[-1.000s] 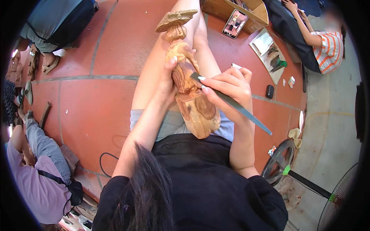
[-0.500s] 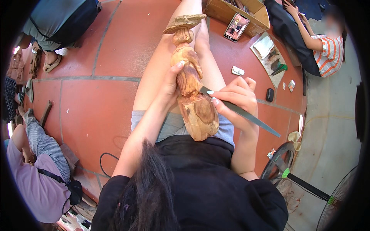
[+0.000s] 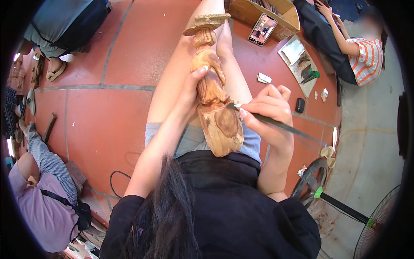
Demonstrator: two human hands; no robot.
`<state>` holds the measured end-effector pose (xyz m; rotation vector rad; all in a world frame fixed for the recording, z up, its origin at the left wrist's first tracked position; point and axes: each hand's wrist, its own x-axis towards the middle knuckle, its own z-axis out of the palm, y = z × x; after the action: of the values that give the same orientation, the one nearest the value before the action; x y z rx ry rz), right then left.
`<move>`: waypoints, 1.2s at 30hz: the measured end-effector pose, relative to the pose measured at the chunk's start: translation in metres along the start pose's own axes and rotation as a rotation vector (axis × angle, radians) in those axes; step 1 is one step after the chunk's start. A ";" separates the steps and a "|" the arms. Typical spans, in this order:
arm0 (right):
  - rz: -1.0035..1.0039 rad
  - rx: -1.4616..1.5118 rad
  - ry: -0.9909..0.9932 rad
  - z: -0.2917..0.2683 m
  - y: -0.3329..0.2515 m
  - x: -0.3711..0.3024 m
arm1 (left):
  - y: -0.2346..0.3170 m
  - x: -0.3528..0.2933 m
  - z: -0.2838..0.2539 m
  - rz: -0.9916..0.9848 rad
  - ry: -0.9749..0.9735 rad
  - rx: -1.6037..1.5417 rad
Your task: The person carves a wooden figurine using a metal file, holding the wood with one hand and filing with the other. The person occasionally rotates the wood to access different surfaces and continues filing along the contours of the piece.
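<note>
A carved wooden figure (image 3: 221, 127) with a wide flat top and a thick block base leans over my lap, tilted away from me. My left hand (image 3: 189, 91) is closed round its middle from the left, thumb on top. My right hand (image 3: 271, 113) pinches a flat, slim grey metal file (image 3: 286, 127). The tool's tip touches the right side of the groove just above the base, and its other end sticks out to the lower right. My left fingers are mostly hidden behind the wood.
On the red tiled floor (image 3: 108, 125) lie a phone (image 3: 262, 29) against a cardboard box (image 3: 282, 19), a board with tools (image 3: 299, 64) and a small black case (image 3: 300, 105). A fan (image 3: 379, 222) stands lower right. Other people (image 3: 47, 211) sit to the left and upper right.
My right hand has shifted slightly, and the tool's tip has moved a little down and right along the groove. My left hand keeps its hold on the figure.
</note>
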<state>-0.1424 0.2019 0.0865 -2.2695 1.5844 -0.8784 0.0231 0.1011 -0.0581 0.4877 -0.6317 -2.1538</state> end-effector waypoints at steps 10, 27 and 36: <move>-0.039 -0.083 -0.045 -0.002 -0.001 0.001 | 0.002 -0.002 -0.001 0.009 0.005 -0.005; -0.102 -0.113 0.129 0.022 -0.004 0.015 | 0.004 0.001 0.008 0.002 0.026 -0.017; -0.117 -0.193 0.097 0.010 -0.011 0.013 | 0.010 -0.002 0.016 -0.025 0.067 0.009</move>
<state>-0.1252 0.1932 0.0886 -2.5099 1.6571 -0.9122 0.0218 0.1019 -0.0397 0.5733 -0.6018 -2.1496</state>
